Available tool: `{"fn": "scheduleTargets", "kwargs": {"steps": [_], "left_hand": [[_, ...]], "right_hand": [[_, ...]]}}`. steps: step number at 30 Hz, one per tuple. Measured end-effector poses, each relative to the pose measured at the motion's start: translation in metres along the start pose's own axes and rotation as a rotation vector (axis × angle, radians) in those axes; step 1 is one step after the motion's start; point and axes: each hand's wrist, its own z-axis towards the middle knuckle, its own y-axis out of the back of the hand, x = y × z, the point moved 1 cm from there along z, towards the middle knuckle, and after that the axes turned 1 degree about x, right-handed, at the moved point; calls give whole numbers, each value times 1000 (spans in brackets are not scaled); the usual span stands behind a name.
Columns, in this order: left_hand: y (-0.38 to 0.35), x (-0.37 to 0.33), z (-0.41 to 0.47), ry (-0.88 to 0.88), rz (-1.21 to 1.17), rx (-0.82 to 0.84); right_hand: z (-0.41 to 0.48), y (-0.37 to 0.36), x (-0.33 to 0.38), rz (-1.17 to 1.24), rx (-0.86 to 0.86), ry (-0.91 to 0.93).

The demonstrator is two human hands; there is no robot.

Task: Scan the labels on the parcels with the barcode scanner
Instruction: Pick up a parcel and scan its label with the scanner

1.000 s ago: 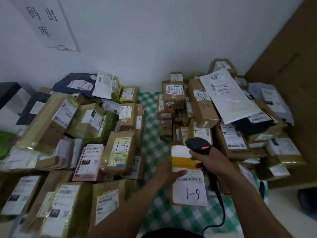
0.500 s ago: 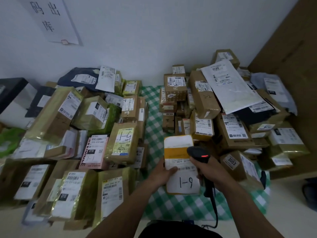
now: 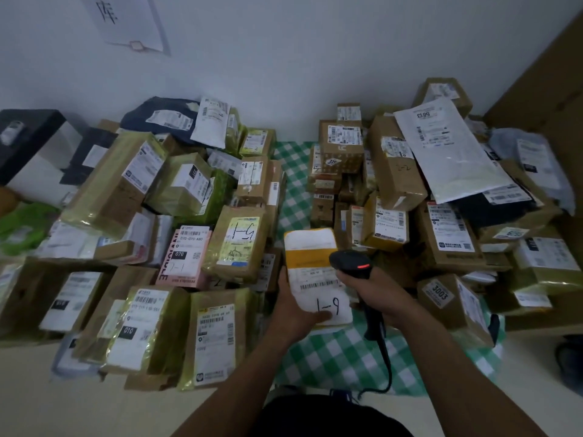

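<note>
**Change from half a second ago.** The barcode scanner [image 3: 350,261] head now overlaps the right part of the white-and-yellow parcel [image 3: 310,247]; before, it sat just off the parcel's right edge. The view has dipped, so the wall sign [image 3: 126,20] shows only its lowest character.

**Item in hand.** The white-and-yellow parcel is held tilted above the checked cloth [image 3: 340,357], in the gap between the two heaps.
- Left hand [image 3: 291,307]: grips the lower left edge, thumb [image 3: 318,316] laid across the label under the writing; the other fingers are hidden behind the parcel.
- Right hand [image 3: 375,291]: fingers curled round the scanner's handle. A red light [image 3: 362,265] glows on the head, and a black cable [image 3: 386,357] trails from the handle.

**Writing.**
- Held parcel: a barcode strip [image 3: 318,285], with "1-9" handwritten below.
- Taped parcel [image 3: 241,241], left heap: "1-5".
- Pink parcel [image 3: 186,257]: "070-070-A80", "070", "1-1".
- Front left parcel [image 3: 138,329]: "010".
- Brown box [image 3: 448,298], right heap: sticker "3003".
- Tall box [image 3: 397,165]: "2-2".
- Small box [image 3: 340,149]: sticker "220".
- The remaining labels are too small to read.

**Surface and room.** The cloth is green and white, with parcels piled on both sides of it. Behind is a white wall [image 3: 284,58], and a brown board [image 3: 542,89] stands at the right.
</note>
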Motion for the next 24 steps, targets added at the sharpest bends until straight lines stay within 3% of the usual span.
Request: {"fn": "scheduleTargets", "kwargs": {"steps": [7, 24], "left_hand": [[-5, 11, 4, -87, 11, -52], [4, 15, 9, 16, 1, -15]], "right_hand": [[-44, 13, 32, -117, 172, -120], [-70, 20, 68, -132, 215, -238]]}}
